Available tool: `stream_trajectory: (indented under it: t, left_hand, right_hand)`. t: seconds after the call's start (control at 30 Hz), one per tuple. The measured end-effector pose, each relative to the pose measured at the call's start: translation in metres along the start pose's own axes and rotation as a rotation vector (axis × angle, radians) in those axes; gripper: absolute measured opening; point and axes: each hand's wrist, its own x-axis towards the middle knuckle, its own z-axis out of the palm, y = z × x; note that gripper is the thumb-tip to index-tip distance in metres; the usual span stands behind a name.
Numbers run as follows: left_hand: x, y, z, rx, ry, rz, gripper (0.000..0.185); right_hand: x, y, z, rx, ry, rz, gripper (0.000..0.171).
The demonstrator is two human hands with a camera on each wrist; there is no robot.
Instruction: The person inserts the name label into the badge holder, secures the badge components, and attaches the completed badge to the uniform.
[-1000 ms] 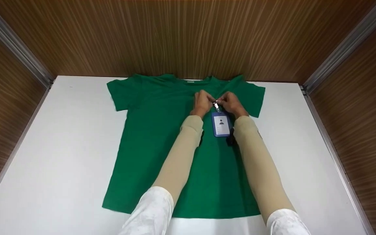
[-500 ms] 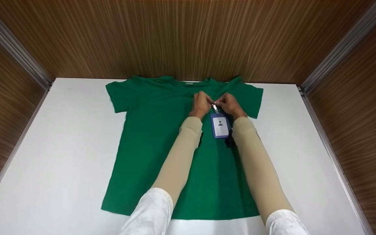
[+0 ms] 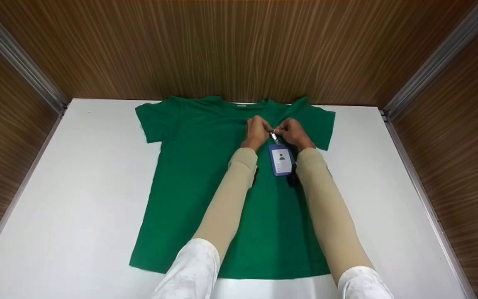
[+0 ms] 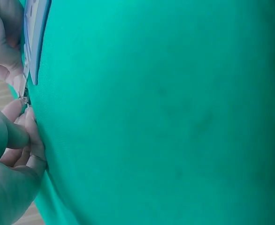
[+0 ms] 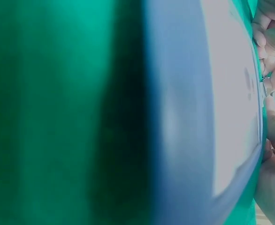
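A green T-shirt (image 3: pixel 206 187) lies spread face up. On its chest, right of the middle, rests a blue-framed ID badge (image 3: pixel 281 161) with a metal clip (image 3: pixel 274 136) at its top. My left hand (image 3: pixel 257 132) pinches at the clip's upper end from the left, its thumb and fingertips close against the cloth. From the right, my right hand (image 3: pixel 293 133) pinches the same clip. The fingertips of both hands nearly meet there. In the left wrist view the badge (image 4: pixel 38 42) shows edge-on. I cannot tell whether cloth is pinched too.
The white table (image 3: pixel 89 187) extends on both sides of the shirt. Wood-grain panels (image 3: pixel 222 50) stand behind and at the sides, with metal rails (image 3: pixel 19 54) at the corners. Small folds run from the clip toward the shirt's right shoulder.
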Motion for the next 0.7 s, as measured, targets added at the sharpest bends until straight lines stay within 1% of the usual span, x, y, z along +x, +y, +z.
stream_trajectory:
  t: [0.1, 0.23, 0.37, 0.47, 0.57, 0.7]
  left_hand:
    - [0.000, -0.001, 0.000, -0.004, -0.005, 0.008, 0.025]
    - [-0.011, 0.005, -0.010, -0.031, -0.012, 0.010, 0.024]
    - [-0.011, 0.003, -0.012, -0.089, -0.038, -0.035, 0.028]
    - [-0.007, 0.000, -0.010, -0.111, -0.049, -0.048, 0.033]
    - [-0.010, -0.001, -0.013, -0.098, -0.039, -0.025, 0.035]
    - [-0.019, 0.000, -0.019, -0.107, -0.023, -0.007, 0.031]
  right_hand:
    - [-0.001, -0.001, 0.000, 0.013, 0.002, 0.013, 0.015]
    - [-0.002, -0.002, -0.001, 0.023, 0.006, 0.018, 0.015]
    - [-0.002, -0.002, 0.000, 0.022, 0.016, 0.005, 0.015]
    - [-0.001, -0.002, 0.001, 0.021, 0.019, -0.012, 0.014]
    - [0.000, -0.002, 0.003, 0.018, 0.020, -0.032, 0.013]
    - [0.001, -0.001, 0.005, 0.039, 0.026, -0.025, 0.012]
